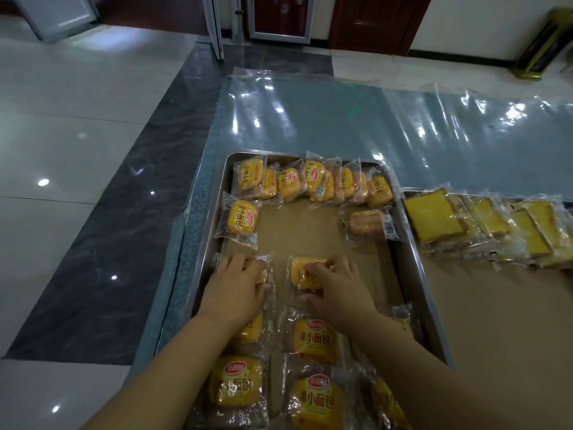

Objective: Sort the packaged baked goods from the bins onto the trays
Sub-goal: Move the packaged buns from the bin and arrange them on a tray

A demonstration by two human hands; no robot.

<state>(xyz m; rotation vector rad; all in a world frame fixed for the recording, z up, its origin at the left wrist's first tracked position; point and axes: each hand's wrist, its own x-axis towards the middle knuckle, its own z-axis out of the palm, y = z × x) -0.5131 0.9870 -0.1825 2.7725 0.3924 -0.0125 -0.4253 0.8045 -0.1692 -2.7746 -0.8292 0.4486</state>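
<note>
Gripping two bread packs [298,274]: left hand [238,287], right hand [338,290].

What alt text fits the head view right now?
Two bare hands each grip a packaged bun on a paper-lined metal tray: the left hand on the left-edge pack, the right hand on the middle pack. Other bun packs line the tray's far and near ends; sliced cake packs lie to the right.

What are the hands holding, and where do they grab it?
Left hand grips the left-edge packet from above; right hand grips the middle packet, fingers curled over its top.
</note>
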